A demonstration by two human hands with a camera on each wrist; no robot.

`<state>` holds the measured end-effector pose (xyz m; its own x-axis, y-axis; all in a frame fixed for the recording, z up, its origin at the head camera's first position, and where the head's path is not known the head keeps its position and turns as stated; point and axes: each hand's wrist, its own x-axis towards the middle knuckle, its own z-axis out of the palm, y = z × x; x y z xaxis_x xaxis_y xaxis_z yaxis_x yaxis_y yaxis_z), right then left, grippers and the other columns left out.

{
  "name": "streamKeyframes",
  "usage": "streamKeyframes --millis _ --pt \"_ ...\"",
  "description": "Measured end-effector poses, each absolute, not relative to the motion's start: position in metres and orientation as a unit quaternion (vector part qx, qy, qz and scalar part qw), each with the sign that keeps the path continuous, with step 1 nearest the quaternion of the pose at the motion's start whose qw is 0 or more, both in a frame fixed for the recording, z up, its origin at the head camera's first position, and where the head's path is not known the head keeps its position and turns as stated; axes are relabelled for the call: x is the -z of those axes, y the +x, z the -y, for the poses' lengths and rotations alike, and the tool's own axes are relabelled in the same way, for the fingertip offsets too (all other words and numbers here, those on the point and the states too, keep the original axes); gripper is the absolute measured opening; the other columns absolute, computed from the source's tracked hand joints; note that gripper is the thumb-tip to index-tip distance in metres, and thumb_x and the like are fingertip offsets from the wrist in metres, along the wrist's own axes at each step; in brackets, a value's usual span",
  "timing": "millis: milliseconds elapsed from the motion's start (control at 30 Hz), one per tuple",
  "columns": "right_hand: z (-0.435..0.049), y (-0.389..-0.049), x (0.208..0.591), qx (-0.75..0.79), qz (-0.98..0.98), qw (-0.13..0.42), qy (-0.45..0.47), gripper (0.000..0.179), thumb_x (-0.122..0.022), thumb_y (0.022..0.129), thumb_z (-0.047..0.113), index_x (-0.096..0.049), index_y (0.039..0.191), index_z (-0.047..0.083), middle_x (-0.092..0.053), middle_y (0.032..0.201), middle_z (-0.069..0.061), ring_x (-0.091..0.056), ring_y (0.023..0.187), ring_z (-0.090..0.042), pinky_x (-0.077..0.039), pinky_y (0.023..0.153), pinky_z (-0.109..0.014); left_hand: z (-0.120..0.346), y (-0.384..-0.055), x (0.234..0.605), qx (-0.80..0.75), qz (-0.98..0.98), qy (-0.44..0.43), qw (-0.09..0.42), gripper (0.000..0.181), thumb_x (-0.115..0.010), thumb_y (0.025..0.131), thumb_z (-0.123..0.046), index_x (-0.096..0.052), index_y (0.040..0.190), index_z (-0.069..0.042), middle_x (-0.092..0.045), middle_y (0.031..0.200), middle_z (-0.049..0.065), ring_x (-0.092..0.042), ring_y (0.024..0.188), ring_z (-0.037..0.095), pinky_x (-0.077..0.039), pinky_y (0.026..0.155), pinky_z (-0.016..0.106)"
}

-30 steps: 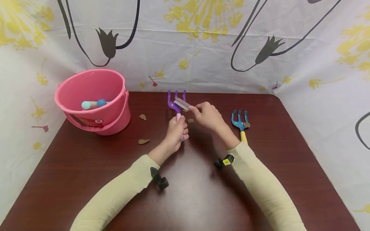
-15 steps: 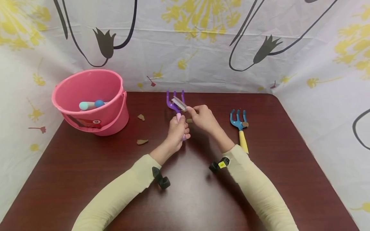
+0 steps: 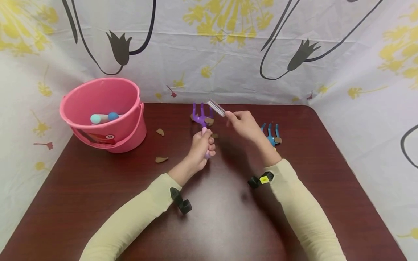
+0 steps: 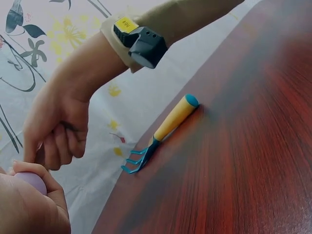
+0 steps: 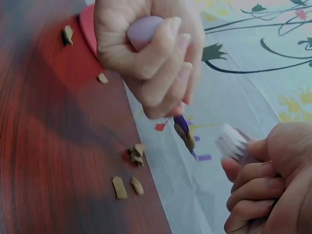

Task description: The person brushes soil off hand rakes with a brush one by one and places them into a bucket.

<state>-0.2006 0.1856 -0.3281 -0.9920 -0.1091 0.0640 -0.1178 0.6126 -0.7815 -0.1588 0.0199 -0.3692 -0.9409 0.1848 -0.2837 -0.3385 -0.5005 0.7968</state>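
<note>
My left hand (image 3: 197, 149) grips the pink handle of a purple hand rake (image 3: 200, 119), its tines pointing away from me. Brown clay-like pieces (image 3: 209, 120) show at the rake's head; in the right wrist view a brown lump (image 5: 184, 136) clings to it. With thumb and curled fingers my right hand (image 3: 245, 126) holds a small brush (image 3: 216, 108). Its white bristles (image 5: 230, 141) are apart from the rake, just right of the tines in the head view. The handle end (image 5: 145, 32) pokes out of my left fist.
A pink bucket (image 3: 132, 136) with blue-tipped tools (image 3: 104, 117) inside stands at the back left. To the right lies a blue rake with a yellow handle (image 4: 176, 119), partly behind my right arm. Loose brown pieces (image 3: 161, 159) lie on the dark table (image 3: 98, 195). A patterned cloth (image 3: 228, 72) hangs behind.
The brush was over the rake's head; my right hand has lifted it away to the right. The rake has turned slightly, and brown pieces at its head now show. My left hand stays nearly in place.
</note>
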Motion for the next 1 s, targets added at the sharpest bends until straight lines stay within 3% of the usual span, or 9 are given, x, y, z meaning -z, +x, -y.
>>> streamKeyframes --millis 167,367,633,833,1000 --pt "-0.184 -0.197 0.333 -0.424 0.902 -0.034 0.071 0.051 -0.050 0.107 0.044 -0.070 0.084 0.003 -0.043 0.060 -0.001 -0.039 0.054 -0.017 -0.032 0.049 -0.031 -0.020 -0.160 0.371 -0.861 -0.482 -0.081 0.144 0.010 -0.044 0.107 -0.011 -0.041 0.099 -0.008 -0.035 0.070 -0.002 -0.030 0.050 0.004 -0.026 0.039 0.015" --pt "-0.170 -0.193 0.340 -0.400 0.914 -0.016 0.067 0.049 -0.055 0.105 0.043 -0.063 0.072 0.007 -0.041 0.056 0.001 -0.040 0.053 -0.016 -0.033 0.049 -0.030 -0.026 -0.159 0.371 -0.852 -0.496 -0.079 0.145 0.011 -0.041 0.109 -0.013 -0.038 0.099 -0.009 -0.033 0.069 -0.001 -0.028 0.051 0.005 -0.026 0.040 0.016" --pt "-0.157 -0.192 0.343 -0.409 0.911 -0.008 0.054 0.049 -0.057 0.104 0.040 -0.066 0.075 0.001 -0.040 0.056 0.002 -0.044 0.056 -0.016 -0.036 0.052 -0.030 -0.029 -0.160 0.373 -0.844 -0.509 -0.083 0.145 0.012 -0.038 0.110 -0.015 -0.037 0.101 -0.009 -0.032 0.069 0.000 -0.028 0.052 0.006 -0.027 0.040 0.016" --pt "-0.160 -0.197 0.341 -0.442 0.895 -0.023 0.059 0.050 -0.055 0.105 0.037 -0.071 0.082 -0.005 -0.052 0.061 -0.005 -0.049 0.062 -0.018 -0.040 0.056 -0.031 -0.027 -0.162 0.372 -0.846 -0.508 -0.077 0.142 0.012 -0.040 0.109 -0.014 -0.036 0.099 -0.009 -0.032 0.068 -0.001 -0.028 0.051 0.005 -0.027 0.039 0.016" --pt "-0.180 -0.204 0.331 -0.487 0.872 -0.033 0.047 0.051 -0.053 0.106 0.039 -0.072 0.086 -0.004 -0.046 0.059 -0.003 -0.039 0.055 -0.015 -0.030 0.048 -0.028 -0.023 -0.163 0.372 -0.850 -0.500 -0.077 0.149 0.009 -0.044 0.107 -0.012 -0.040 0.099 -0.008 -0.034 0.069 -0.002 -0.029 0.051 0.004 -0.026 0.039 0.015"
